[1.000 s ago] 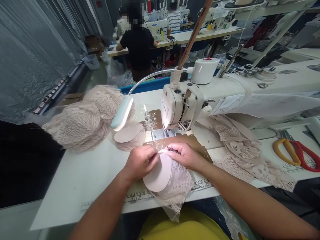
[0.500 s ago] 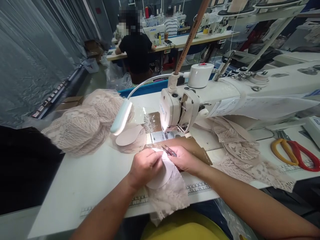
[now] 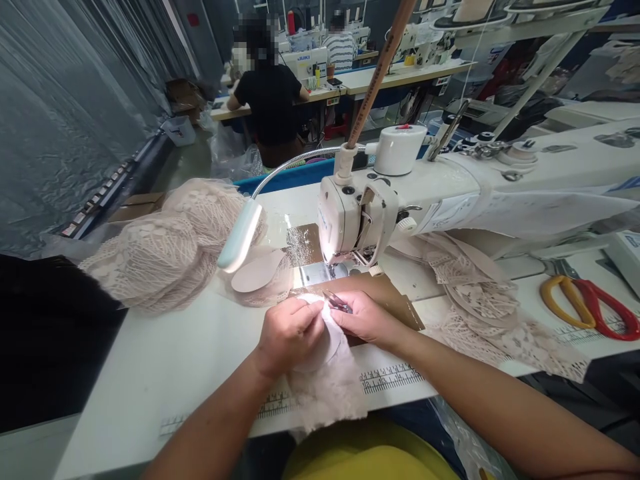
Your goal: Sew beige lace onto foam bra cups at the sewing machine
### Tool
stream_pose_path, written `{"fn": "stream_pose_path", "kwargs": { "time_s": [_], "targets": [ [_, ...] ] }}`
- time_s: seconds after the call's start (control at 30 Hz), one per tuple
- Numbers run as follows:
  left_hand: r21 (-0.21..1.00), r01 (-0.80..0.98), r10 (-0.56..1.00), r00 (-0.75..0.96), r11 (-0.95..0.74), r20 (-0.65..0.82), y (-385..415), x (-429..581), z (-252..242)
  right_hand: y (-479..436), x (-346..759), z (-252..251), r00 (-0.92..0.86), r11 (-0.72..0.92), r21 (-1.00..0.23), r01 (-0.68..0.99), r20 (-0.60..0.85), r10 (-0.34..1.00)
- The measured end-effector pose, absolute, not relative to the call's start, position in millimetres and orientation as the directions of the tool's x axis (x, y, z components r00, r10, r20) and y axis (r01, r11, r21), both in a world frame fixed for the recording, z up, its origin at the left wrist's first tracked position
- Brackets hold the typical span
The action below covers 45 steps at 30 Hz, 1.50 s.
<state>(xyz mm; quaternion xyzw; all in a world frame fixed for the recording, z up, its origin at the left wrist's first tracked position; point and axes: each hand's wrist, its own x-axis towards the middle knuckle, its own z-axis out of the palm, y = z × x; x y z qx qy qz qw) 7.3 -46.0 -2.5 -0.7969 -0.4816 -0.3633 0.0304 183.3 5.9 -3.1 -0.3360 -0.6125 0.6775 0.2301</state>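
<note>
left hand (image 3: 291, 333) pinched on pad (image 3: 320, 355), lace (image 3: 330, 397) hanging below grip. right hand (image 3: 367, 317) clamped on snips (image 3: 338, 303), blades beside pinch; probably steadies edge for them. lamp (image 3: 241, 230) up-left, likely lighting it.

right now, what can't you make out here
In the head view:
Metal tool: rear end hidden inside the right hand.
Pale fabric piece: pinched edge covered by the left hand.
Sewing machine: far end cut off by the right edge.
Paper on its side: marks too small to read.
</note>
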Motion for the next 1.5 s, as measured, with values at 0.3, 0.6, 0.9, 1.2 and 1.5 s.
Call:
{"fn": "stream_pose_path", "kwargs": {
  "time_s": [0.3, 0.6, 0.9, 1.2, 1.5],
  "targets": [
    [0.299, 0.802, 0.742, 0.246, -0.518, 0.624, -46.2, 4.3, -0.8, 9.0, 182.6, 0.3, -0.583, 0.064, -0.966, 0.250, -0.097, 0.807],
    [0.418, 0.742, 0.811, 0.283, -0.524, 0.512, -48.6, -5.3, 13.8, 19.1, 192.7, -2.3, -0.526, 0.244, -0.904, 0.351, 0.025, 0.850],
    [0.564, 0.824, 0.999, 0.038, -0.044, 0.022, -45.1, -33.9, 32.2, 12.3, 192.7, 4.9, -0.607, 0.168, -0.912, 0.374, -0.104, 0.788],
    [0.943, -0.013, 0.889, 0.338, 0.332, -0.308, -43.5, -16.9, 17.6, 9.2, 195.2, 10.2, -0.726, 0.220, -0.947, 0.234, -0.019, 0.688],
    [0.962, -0.066, 0.941, 0.238, 0.263, -0.241, -43.3, -7.3, 7.8, 14.6, 198.8, 6.7, -0.648, 0.326, -0.903, 0.279, 0.073, 0.758]
  ]
}}
